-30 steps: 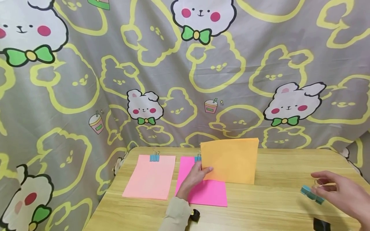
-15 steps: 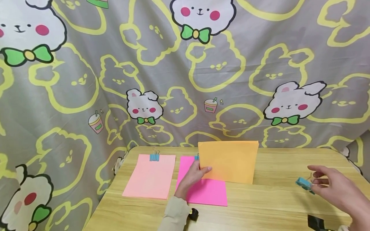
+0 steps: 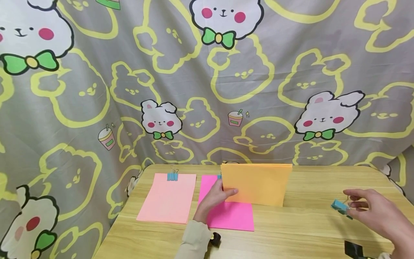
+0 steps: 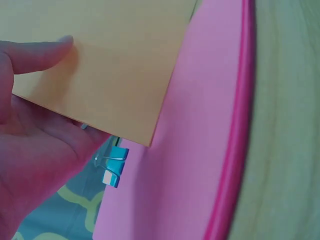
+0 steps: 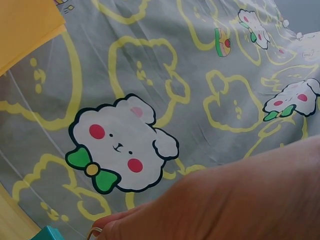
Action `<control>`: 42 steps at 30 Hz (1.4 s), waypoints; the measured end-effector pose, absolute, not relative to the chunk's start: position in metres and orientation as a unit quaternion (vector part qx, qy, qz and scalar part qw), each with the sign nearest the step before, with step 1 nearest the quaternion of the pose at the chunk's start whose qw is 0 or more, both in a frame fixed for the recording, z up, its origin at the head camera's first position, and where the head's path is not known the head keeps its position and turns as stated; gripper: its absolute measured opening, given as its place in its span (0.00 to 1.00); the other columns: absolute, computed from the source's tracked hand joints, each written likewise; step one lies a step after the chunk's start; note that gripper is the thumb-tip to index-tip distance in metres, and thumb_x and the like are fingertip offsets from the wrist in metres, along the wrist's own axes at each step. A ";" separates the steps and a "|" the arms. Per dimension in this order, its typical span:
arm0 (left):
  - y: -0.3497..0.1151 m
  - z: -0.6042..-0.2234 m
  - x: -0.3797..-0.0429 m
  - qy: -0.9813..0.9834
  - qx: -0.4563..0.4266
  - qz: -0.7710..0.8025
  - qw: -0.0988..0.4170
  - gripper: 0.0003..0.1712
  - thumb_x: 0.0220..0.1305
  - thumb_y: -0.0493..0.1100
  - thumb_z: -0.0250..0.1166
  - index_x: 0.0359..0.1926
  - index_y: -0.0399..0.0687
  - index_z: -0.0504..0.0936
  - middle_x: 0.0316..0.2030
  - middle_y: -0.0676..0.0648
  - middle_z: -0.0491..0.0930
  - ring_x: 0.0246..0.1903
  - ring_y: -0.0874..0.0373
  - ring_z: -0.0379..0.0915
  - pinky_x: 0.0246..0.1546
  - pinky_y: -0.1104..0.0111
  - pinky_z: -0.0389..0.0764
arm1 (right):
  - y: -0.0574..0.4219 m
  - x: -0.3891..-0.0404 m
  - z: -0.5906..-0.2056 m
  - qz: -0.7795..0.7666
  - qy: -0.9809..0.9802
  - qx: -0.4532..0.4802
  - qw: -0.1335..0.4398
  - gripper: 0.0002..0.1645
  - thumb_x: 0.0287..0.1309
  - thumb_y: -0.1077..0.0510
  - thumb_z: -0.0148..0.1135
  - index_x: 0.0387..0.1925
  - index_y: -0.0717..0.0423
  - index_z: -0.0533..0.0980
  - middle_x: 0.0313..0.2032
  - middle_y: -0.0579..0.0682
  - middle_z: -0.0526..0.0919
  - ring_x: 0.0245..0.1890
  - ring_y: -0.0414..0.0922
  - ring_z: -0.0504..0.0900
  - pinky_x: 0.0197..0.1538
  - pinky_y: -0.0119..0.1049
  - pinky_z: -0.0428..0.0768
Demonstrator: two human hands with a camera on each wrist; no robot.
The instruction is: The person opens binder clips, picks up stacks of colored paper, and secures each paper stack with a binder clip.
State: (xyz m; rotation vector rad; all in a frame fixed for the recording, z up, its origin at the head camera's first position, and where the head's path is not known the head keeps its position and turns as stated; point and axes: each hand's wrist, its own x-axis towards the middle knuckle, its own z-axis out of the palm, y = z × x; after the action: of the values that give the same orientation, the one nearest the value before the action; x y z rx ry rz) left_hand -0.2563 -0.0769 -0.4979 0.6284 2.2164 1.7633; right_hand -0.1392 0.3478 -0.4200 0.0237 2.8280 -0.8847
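My left hand pinches a stack of orange paper by its left edge, thumb on the near face and fingers behind. The stack stands tilted up, its lower edge near the table, and overlaps the magenta paper in the head view. A blue binder clip on the magenta paper's top edge shows below the orange corner in the left wrist view. Off to the right, my right hand pinches another blue binder clip by its wire handle, above the table and apart from the orange stack.
Light pink paper lies at the left of the wooden table, with a blue binder clip on its top edge. A grey curtain with rabbit prints hangs right behind the table. Black straps are at both wrists.
The orange stack's top edge has tipped lower, and its sheets now look more level along the top. My right hand has shifted slightly left with its binder clip, then stayed nearly still.
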 end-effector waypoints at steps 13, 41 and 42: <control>-0.077 -0.495 -0.255 0.757 0.227 0.601 0.119 0.16 0.72 0.37 0.64 0.58 0.41 0.77 0.50 0.48 0.83 0.51 0.61 0.78 0.57 0.65 0.76 | 0.345 -0.138 -0.419 -0.302 0.949 0.005 0.084 0.30 0.61 0.69 0.66 0.58 0.84 0.67 0.52 0.81 0.72 0.46 0.70 0.79 0.41 0.52 0.84; -0.074 -0.496 -0.252 0.760 0.217 0.603 0.113 0.15 0.73 0.35 0.62 0.58 0.40 0.77 0.50 0.46 0.84 0.51 0.63 0.76 0.56 0.67 0.75 | 0.346 -0.145 -0.425 -0.330 0.939 0.036 0.094 0.32 0.60 0.67 0.67 0.58 0.82 0.64 0.44 0.67 0.79 0.43 0.61 0.80 0.40 0.49 0.83; -0.074 -0.496 -0.252 0.759 0.217 0.604 0.114 0.15 0.73 0.35 0.62 0.58 0.40 0.77 0.50 0.46 0.84 0.51 0.63 0.76 0.56 0.67 0.76 | 0.347 -0.144 -0.425 -0.331 0.939 0.035 0.092 0.32 0.60 0.66 0.67 0.58 0.82 0.64 0.44 0.66 0.80 0.43 0.60 0.80 0.40 0.49 0.83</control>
State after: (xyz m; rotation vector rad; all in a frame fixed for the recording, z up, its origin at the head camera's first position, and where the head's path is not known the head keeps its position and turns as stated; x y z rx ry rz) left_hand -0.2524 -0.0738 -0.4958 0.6377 2.2249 1.7704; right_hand -0.1444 0.3467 -0.4253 0.1027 2.7868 -0.9818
